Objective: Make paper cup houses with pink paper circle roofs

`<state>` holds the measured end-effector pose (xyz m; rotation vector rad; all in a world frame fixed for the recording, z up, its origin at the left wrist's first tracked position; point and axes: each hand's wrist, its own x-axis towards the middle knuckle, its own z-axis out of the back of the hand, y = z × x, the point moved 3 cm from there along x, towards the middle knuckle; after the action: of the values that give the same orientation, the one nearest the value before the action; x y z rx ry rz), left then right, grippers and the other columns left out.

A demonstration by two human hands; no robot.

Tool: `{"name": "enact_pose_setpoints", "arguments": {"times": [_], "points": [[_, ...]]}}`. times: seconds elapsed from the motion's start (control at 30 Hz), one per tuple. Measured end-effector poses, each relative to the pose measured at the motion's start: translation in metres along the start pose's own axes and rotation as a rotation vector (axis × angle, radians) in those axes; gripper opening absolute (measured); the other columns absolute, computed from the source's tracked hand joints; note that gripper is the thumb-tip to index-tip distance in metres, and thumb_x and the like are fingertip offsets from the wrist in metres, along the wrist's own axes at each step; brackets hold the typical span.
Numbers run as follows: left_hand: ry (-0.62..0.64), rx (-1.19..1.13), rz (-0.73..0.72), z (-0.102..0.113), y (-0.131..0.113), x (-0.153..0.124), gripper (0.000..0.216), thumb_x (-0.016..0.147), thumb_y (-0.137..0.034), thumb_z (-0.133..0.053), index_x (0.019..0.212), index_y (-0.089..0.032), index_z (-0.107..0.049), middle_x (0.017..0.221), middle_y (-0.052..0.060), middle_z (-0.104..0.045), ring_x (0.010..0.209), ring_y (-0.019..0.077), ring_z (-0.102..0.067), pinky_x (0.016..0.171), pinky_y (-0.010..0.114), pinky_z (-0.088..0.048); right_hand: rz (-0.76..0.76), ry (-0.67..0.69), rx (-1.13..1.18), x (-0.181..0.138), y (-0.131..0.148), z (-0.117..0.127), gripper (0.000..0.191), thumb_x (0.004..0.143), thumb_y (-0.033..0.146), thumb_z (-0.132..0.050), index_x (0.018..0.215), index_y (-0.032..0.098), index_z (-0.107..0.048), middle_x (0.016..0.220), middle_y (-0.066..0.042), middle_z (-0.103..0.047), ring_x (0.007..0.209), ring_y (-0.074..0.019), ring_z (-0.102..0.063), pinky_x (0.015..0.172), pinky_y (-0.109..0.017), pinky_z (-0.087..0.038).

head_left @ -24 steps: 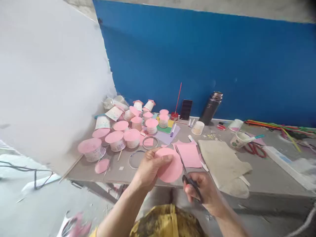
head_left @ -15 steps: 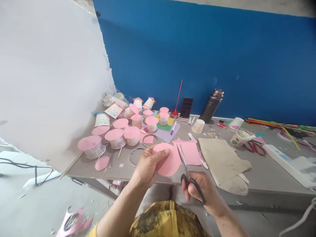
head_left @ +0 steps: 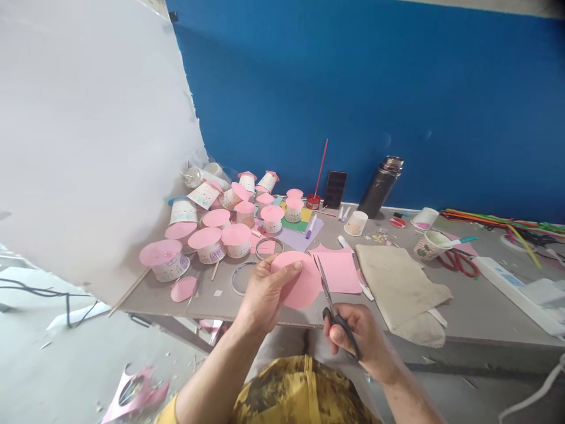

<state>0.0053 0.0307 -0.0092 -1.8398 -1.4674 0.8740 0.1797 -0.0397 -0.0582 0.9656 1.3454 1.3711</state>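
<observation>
Between thumb and fingers, my left hand (head_left: 263,291) pinches a round pink paper disc (head_left: 302,288) above the table's front edge. My right hand (head_left: 355,335) grips black-handled scissors (head_left: 327,288) by the loops, fingers through them. The blades point up and away, close beside the disc's right edge; I cannot tell whether they touch it. Pink paper sheets (head_left: 339,272) lie on the table just behind the blades. Left of the disc are two tape-like rings, a silver-grey ring (head_left: 241,279) and a darker ring (head_left: 268,248) beyond it.
Several paper cups with pink discs (head_left: 205,247) crowd the table's left side. A beige cloth (head_left: 397,288) lies to the right, with red-handled scissors (head_left: 459,263), a patterned cup (head_left: 429,246) and a white power strip (head_left: 516,294) beyond. A dark flask (head_left: 380,187) and a phone (head_left: 335,189) stand behind.
The scissor blades have drawn closer together, and my right hand has tightened on the handles. My left hand keeps hold of the disc. The view has shifted slightly.
</observation>
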Motion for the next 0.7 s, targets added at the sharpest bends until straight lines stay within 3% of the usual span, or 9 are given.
{"name": "enact_pose_setpoints", "arguments": {"times": [0.4, 0.7], "points": [[0.006, -0.003, 0.001, 0.0006, 0.0017, 0.0032, 0.036, 0.061, -0.032, -0.095, 0.086, -0.013, -0.077, 0.078, 0.006, -0.077, 0.066, 0.0137, -0.067, 0.062, 0.022, -0.055, -0.056, -0.063, 0.0, 0.0047, 0.0013, -0.0026, 0.063, 0.066, 0.08, -0.076, 0.065, 0.019, -0.061, 0.05, -0.002, -0.06, 0.048, -0.0136, -0.053, 0.05, -0.026, -0.039], [-0.017, -0.01, -0.012, 0.0001, 0.0048, 0.0056, 0.037, 0.061, -0.032, -0.095, 0.087, -0.013, -0.076, 0.079, 0.005, -0.075, 0.066, 0.0135, -0.066, 0.063, 0.023, -0.055, 0.018, 0.013, -0.011, 0.0045, -0.0007, -0.0017, 0.066, 0.076, 0.082, -0.067, 0.073, 0.016, -0.064, 0.057, -0.005, -0.065, 0.053, -0.012, -0.05, 0.052, -0.025, -0.035]]}}
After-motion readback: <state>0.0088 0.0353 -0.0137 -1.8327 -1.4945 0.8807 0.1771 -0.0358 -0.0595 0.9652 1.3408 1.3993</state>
